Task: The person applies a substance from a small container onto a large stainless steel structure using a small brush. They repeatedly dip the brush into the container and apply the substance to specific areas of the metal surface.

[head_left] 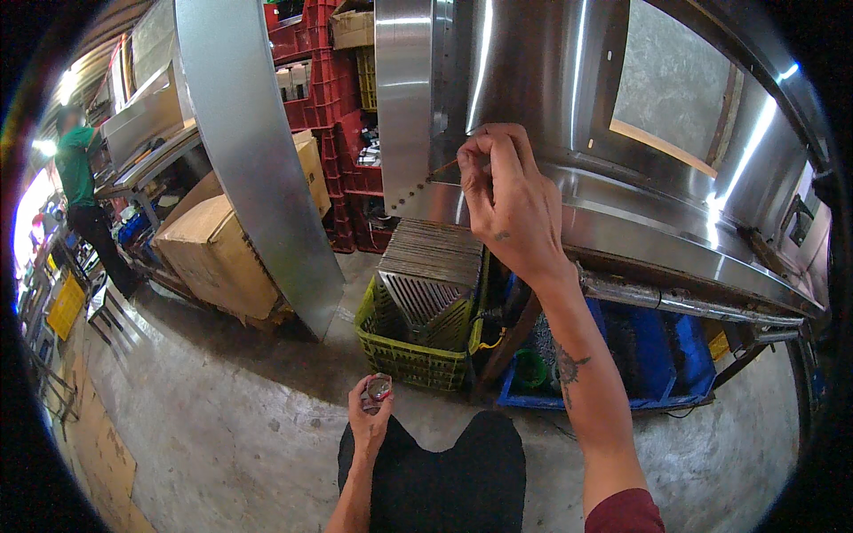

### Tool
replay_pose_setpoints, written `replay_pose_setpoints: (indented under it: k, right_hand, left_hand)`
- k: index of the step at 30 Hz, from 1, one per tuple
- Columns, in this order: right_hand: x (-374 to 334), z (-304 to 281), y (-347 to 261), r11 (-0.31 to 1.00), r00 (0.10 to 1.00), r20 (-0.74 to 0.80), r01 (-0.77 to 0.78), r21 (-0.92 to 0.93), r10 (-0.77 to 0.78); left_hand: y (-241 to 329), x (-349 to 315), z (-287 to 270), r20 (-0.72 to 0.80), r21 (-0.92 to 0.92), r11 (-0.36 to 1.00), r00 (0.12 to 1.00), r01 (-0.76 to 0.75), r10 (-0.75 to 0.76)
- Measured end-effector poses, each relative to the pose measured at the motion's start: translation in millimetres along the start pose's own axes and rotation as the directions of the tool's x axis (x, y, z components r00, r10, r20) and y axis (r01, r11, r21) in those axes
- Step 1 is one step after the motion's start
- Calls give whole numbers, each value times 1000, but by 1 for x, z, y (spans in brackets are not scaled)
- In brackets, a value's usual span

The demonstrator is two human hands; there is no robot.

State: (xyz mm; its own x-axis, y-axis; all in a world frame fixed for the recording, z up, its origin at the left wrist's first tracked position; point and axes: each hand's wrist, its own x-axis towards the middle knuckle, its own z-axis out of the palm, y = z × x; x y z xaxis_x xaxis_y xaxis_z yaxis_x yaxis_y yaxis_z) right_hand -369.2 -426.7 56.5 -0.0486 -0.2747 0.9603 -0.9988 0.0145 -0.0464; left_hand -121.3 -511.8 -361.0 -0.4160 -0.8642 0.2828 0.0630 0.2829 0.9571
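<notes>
My right hand (515,202) is raised in front of a large shiny sheet-metal body (524,71). Its fingers pinch a thin brownish stick (443,167), whose far end points left at the metal's corner seam. A row of small dark spots (414,191) marks the metal just below that end; I cannot tell whether the stick touches it. Lower down, above my lap, my left hand (365,421) is closed round a small clear cup (379,389) with some red near its rim. What the cup contains is too small to make out.
Below the metal stands a yellow-green crate (413,366) of slotted metal panels (431,258). Blue bins (635,360) sit under it to the right. A tall metal sheet (253,142), a cardboard box (218,253) and red crates (324,115) stand left. A person in green (78,169) works far left.
</notes>
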Motion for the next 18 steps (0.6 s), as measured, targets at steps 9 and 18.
replay_pose_setpoints:
  k: [9, 18]
  right_hand:
    - [0, -2, -1, 1000, 1000, 17, -5, -21, 5]
    - [0, -2, 4, 1000, 1000, 6, 0, 10, 0]
  left_hand:
    - [2, 0, 1, 8, -20, 1000, 1000, 23, -23]
    - [1, -1, 1, 0, -5, 999, 999, 35, -35]
